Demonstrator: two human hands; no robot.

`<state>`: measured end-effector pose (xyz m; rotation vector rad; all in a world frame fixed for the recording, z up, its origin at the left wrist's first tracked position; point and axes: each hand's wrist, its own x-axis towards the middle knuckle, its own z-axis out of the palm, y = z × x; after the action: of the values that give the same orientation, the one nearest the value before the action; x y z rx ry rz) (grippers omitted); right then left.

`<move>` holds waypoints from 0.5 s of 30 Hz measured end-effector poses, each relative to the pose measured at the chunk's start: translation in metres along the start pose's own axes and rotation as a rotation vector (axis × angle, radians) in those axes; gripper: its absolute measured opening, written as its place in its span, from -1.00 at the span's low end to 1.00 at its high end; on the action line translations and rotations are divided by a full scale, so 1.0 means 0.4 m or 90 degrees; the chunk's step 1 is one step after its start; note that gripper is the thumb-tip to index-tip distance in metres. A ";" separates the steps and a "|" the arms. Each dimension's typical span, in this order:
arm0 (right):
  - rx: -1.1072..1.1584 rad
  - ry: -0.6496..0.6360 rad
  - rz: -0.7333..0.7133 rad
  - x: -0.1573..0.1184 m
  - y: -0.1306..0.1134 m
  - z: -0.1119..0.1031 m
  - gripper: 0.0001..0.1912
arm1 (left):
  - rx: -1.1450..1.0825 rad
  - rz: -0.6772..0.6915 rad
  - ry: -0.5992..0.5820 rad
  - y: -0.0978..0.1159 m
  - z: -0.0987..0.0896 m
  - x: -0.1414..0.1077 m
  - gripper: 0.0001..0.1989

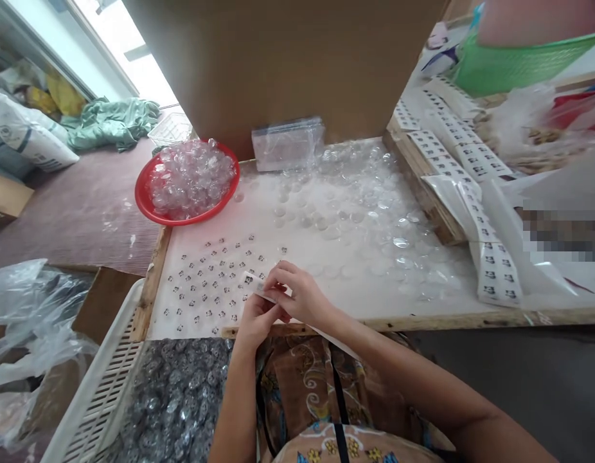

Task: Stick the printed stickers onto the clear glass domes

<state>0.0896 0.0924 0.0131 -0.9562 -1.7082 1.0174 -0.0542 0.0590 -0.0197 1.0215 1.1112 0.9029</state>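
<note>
My left hand (257, 316) is closed on a white strip of small panda stickers (249, 280), held just above the table's front edge. My right hand (300, 294) meets it from the right, its fingers pinched together at the strip; whether a loosened sticker is between them is hidden. Left of my hands, many small panda-printed pieces (209, 283) lie spread on the white tabletop. Beyond and to the right are scattered clear plastic discs (321, 222) without prints.
A red basin (150, 209) heaped with clear plastic pieces stands at the back left. A clear plastic box (288, 146) leans against a cardboard panel (288, 64). More sticker strips (493, 257) lie right of a wooden rail (430, 199). Below left is a white crate (102, 392) of shiny pieces.
</note>
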 end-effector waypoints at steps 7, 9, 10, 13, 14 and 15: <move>-0.072 0.047 0.239 0.014 0.093 -0.189 -0.82 | -0.007 -0.029 0.044 0.014 0.009 -0.006 -0.57; -0.164 0.003 0.280 0.005 0.125 -0.228 -0.85 | -0.003 -0.030 0.039 0.013 0.007 -0.006 -0.57; -0.193 -0.019 0.291 0.000 0.135 -0.238 -0.87 | -0.002 -0.029 0.037 0.012 0.006 -0.005 -0.57; -0.240 -0.070 0.300 -0.010 0.146 -0.240 -0.90 | 0.004 -0.030 0.038 0.010 0.004 -0.005 -0.57; -0.250 -0.078 0.300 -0.010 0.145 -0.236 -0.91 | 0.005 -0.030 0.042 0.010 0.005 -0.005 -0.57; -0.260 -0.084 0.301 -0.009 0.143 -0.232 -0.91 | 0.006 -0.030 0.046 0.010 0.005 -0.005 -0.57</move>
<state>0.1873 0.1302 -0.0169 -1.6449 -1.8854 1.0619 -0.0529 0.0579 -0.0151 0.9735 1.1972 0.9040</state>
